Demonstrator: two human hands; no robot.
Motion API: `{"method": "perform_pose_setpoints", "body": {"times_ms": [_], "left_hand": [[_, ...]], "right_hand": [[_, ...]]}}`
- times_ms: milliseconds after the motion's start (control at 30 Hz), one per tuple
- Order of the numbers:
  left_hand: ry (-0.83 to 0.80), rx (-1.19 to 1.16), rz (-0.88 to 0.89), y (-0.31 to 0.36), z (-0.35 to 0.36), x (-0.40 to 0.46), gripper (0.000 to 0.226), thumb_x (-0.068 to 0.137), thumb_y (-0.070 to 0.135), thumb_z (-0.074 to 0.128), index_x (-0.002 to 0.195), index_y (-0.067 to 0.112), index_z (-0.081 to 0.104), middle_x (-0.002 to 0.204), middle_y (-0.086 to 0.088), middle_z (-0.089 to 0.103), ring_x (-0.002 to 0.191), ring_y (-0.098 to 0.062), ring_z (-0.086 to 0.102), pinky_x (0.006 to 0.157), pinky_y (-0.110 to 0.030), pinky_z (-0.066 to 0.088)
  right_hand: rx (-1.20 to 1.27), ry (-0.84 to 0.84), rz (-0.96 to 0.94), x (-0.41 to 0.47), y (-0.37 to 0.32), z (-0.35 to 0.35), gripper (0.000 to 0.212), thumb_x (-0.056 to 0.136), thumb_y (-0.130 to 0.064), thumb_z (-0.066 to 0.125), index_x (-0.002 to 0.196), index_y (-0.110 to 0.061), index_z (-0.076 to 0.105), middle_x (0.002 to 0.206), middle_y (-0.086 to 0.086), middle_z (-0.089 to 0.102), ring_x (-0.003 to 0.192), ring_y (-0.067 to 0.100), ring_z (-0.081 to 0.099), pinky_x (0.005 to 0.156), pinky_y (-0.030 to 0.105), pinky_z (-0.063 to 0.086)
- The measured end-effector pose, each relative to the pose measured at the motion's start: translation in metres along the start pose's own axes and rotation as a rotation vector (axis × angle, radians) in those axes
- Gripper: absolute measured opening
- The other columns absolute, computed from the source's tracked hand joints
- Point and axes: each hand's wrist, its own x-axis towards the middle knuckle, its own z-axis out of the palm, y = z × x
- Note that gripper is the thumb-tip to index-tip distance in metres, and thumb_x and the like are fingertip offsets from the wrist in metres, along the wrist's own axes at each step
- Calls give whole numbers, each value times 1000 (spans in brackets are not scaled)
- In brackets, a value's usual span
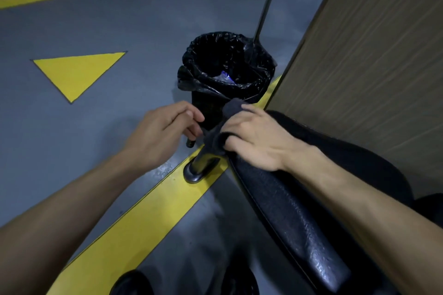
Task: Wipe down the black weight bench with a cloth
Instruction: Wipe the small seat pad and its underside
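The black weight bench (294,220) runs from the lower right up toward the centre, its padded side shiny and textured. My right hand (256,136) grips a dark grey cloth (215,139) at the bench's far end, fingers curled into the fabric. My left hand (163,132) is just left of the cloth with fingers curled, pinching its lower corner; the exact contact is partly hidden. A black bench leg and foot (199,170) stand on the floor below the cloth.
A bin lined with a black bag (225,67) stands right behind the hands. A wood-grain wall panel (374,55) bounds the right side. The grey floor has yellow stripes (134,227) and a yellow triangle (76,74). A thin metal pole (268,0) rises behind the bin.
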Motion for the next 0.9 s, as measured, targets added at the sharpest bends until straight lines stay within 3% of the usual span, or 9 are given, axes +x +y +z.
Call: {"method": "perform_pose_setpoints", "body": {"times_ms": [133,200,267,333,400,467,533,700,900], "left_hand": [[14,26,11,-2,-1,2,31,104,20,40,98,18,70,84,0,76,82,-18,73,90,-49,56],[20,43,16,-4,0,1,31,105,18,39,98,18,69,85,-1,76,82,-18,73,90,-47,56],[30,43,21,-5,1,-1,32,106,15,38,98,17,69,85,-1,76,82,-18,73,89,-43,56],[38,12,39,-2,2,-2,32,106,14,37,99,17,68,85,-3,76,82,-20,73,86,-38,57],[26,1,75,3,5,-5,32,105,15,37,98,17,68,85,-4,75,81,-20,72,82,-34,56],[8,7,102,6,8,-10,30,103,18,37,98,16,67,85,-3,75,80,-20,71,79,-31,55],[-8,11,99,7,8,-14,30,98,21,37,96,17,66,85,-4,75,79,-20,71,79,-32,54],[-42,65,51,3,3,-28,31,97,29,35,89,28,66,82,0,75,79,-23,70,90,-51,55],[-61,137,37,11,-1,-59,34,106,21,35,94,24,67,83,4,75,80,-16,71,89,-39,53]], "right_hand": [[86,-17,-164,-11,1,-1,51,84,-44,28,102,-22,70,116,-7,68,120,10,54,118,39,23],[214,9,85,7,16,-9,47,83,-50,29,83,-17,63,96,5,65,100,23,58,91,40,43],[267,11,384,21,30,-12,42,90,-51,35,68,-18,50,81,7,55,87,29,54,67,38,37],[181,29,406,19,31,-5,40,95,-48,37,67,-22,49,87,10,57,92,30,53,74,38,35],[121,62,275,10,15,0,36,91,-46,32,68,-27,51,97,8,64,106,26,55,100,39,34],[75,60,178,-6,-10,3,45,84,-47,25,81,-25,63,108,3,68,120,19,53,118,39,18],[-57,56,82,-26,-38,10,61,82,-49,21,96,-20,73,114,-3,70,126,14,51,121,36,7],[-260,-74,-109,-110,-82,42,54,84,-44,35,78,-13,78,85,-5,73,118,16,56,125,40,1],[-237,-57,-13,-198,-111,39,46,84,-41,42,75,-11,76,84,-7,74,119,14,57,125,41,7]]}}
